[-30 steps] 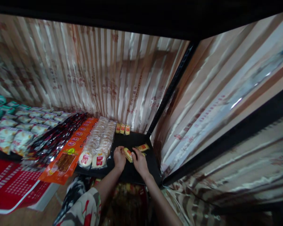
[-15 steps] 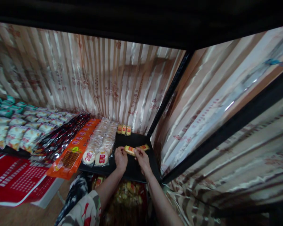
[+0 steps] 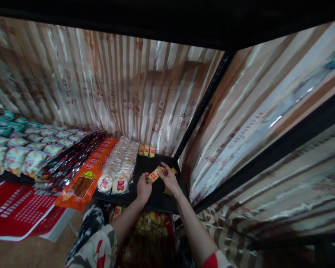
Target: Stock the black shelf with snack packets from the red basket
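Observation:
Between my two hands, above the black shelf [image 3: 131,199], is a small yellow snack packet [image 3: 154,175] with a red label. My left hand [image 3: 144,187] pinches its left end. The fingers of my right hand [image 3: 169,178] close on its right end. Partly behind my right hand, more yellow wrapping [image 3: 174,170] lies on the shelf. At the back of the shelf, three small yellow packets [image 3: 146,150] stand side by side. Left of my hands are two rows of round white crackers in clear wrappers [image 3: 120,184].
Orange snack packs [image 3: 82,184], dark shiny packets [image 3: 67,160] and white packets [image 3: 13,160] line the shelf leftward. Below my arms, a container holds many yellow packets [image 3: 153,223]. A black post [image 3: 203,108] rises at the corner; striped curtains [image 3: 123,85] hang behind.
The packet has turned from nearly level to tilted, its right end raised. My right hand has shifted upward and more of its sleeve shows. The view has moved slightly.

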Tool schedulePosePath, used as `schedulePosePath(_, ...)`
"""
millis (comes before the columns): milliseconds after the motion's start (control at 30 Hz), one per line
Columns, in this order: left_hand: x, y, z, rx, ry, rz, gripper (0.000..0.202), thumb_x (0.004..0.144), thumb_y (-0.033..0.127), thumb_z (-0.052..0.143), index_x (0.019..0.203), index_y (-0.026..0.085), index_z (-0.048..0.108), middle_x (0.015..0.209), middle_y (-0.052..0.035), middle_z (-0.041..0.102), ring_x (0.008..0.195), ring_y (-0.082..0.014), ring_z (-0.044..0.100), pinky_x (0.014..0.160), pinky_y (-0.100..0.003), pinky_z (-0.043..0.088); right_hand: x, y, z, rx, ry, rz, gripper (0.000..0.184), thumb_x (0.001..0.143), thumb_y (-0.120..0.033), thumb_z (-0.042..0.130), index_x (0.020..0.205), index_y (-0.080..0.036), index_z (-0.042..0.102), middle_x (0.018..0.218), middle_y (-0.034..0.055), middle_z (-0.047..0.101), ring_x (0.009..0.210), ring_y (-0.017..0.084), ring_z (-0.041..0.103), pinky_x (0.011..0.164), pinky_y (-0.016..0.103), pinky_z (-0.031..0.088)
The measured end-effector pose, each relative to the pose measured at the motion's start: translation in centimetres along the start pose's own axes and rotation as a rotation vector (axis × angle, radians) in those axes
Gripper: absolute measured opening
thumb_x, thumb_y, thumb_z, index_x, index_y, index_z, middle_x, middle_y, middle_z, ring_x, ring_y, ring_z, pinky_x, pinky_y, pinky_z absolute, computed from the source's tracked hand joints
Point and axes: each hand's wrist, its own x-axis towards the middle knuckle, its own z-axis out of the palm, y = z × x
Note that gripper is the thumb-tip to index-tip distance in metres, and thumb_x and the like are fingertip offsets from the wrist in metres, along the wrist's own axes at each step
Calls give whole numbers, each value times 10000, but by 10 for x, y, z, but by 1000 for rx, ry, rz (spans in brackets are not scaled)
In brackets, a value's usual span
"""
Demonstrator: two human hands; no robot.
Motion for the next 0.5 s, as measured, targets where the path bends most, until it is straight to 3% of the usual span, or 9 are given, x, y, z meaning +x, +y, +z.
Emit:
schedulePosePath(200, 8, -6, 9, -94, 92, -48, 138, 789, 129, 476, 911, 162, 533, 854, -55, 640, 728, -131, 619, 715, -256, 490, -2, 21, 16, -62, 147, 92, 534, 666, -313, 630, 1173, -188, 517, 952, 63, 672, 824, 178, 652, 780, 333, 517)
schedulePosePath(300, 12, -6, 10, -150, 108, -54, 89, 796, 143, 476, 871, 164, 520, 837, -56, 639, 738, -137, 627, 706, -257, 494, -6, 32, 25, -23, 142, 120, 515, 665, -327, 627, 1149, -187, 522, 924, 63, 681, 807, 184, 659, 758, 328, 520)
schedulePosePath(500, 27, -12, 13, -169, 84, -78, 87, 807, 153, 475, 877, 161, 525, 822, -54, 637, 766, -145, 628, 730, -274, 502, 2, 45, 38, 2, 105, 131, 324, 627, -303, 625, 921, -178, 574, 825, 55, 684, 774, 187, 655, 735, 315, 521)
